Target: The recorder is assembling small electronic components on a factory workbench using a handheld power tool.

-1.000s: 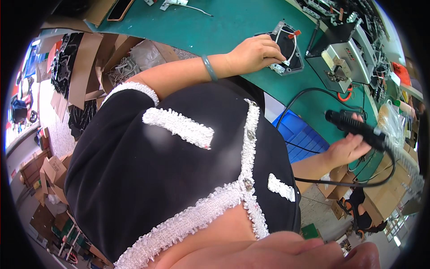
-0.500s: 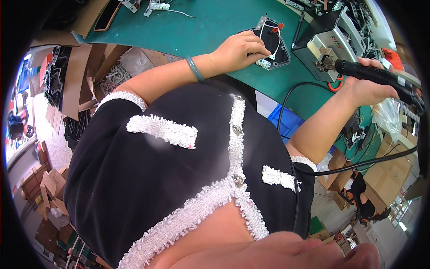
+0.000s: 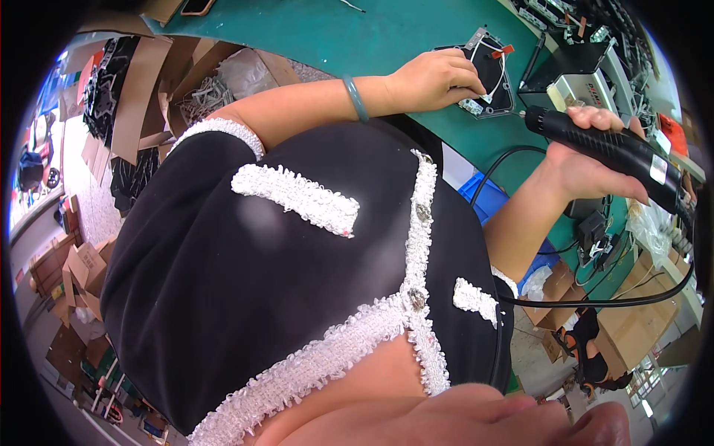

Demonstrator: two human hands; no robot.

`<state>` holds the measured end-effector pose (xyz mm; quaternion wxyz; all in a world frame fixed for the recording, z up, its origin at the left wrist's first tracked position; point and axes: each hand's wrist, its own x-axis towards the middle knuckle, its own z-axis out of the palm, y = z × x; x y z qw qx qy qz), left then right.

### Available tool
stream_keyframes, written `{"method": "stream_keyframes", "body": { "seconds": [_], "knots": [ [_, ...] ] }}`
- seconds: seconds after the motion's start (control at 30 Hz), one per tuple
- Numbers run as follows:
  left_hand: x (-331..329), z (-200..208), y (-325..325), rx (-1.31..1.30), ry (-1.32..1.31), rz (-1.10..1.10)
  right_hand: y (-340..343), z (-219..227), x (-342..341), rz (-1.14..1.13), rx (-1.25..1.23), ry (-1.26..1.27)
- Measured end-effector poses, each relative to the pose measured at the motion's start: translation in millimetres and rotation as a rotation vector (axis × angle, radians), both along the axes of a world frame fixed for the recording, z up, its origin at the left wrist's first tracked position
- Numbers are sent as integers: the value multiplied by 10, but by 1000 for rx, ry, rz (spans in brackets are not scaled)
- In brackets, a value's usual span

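Note:
A dark, angular housing [image 3: 497,78] lies on the green table, with a white wire [image 3: 506,68] looped inside it and an orange-red connector [image 3: 503,51] near its top. My left hand [image 3: 445,80] rests at the housing's near left edge, fingers pinched on the wire's lower end; the fingertips are partly hidden. In my right hand [image 3: 584,152] is a black electric screwdriver [image 3: 595,145], held almost level. Its bit points left, just off the housing's right corner.
A grey and black screw feeder [image 3: 584,85] stands right of the housing, a black pen-like tool [image 3: 533,58] beside it. The screwdriver's black cable [image 3: 602,302] loops across my right side. Blue bin [image 3: 491,197] below the table edge; cardboard boxes [image 3: 167,97] at left.
My right hand has brought the screwdriver left, out of the screw feeder and toward the housing. My left hand stays at the housing. The whole view has shifted a little.

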<state>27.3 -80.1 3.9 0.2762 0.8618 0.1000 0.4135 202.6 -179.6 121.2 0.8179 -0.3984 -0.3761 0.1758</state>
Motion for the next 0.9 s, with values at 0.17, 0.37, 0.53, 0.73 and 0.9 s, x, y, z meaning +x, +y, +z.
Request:
{"method": "stream_keyframes", "body": {
  "seconds": [0.17,0.37,0.53,0.73,0.9],
  "knots": [
    [-17,23,-9,-14,22,-10,134,-96,-94,78,-20,-40],
    [-27,10,-2,-16,24,-21,164,-121,-107,94,-7,-43],
    [-36,23,-2,-22,37,-31,184,-121,-128,111,10,-34],
    [-32,13,-3,-20,31,-34,203,-143,-131,90,-21,-60],
    [-29,0,-4,-23,45,-38,226,-127,-186,63,-67,-71]
  ]
}}
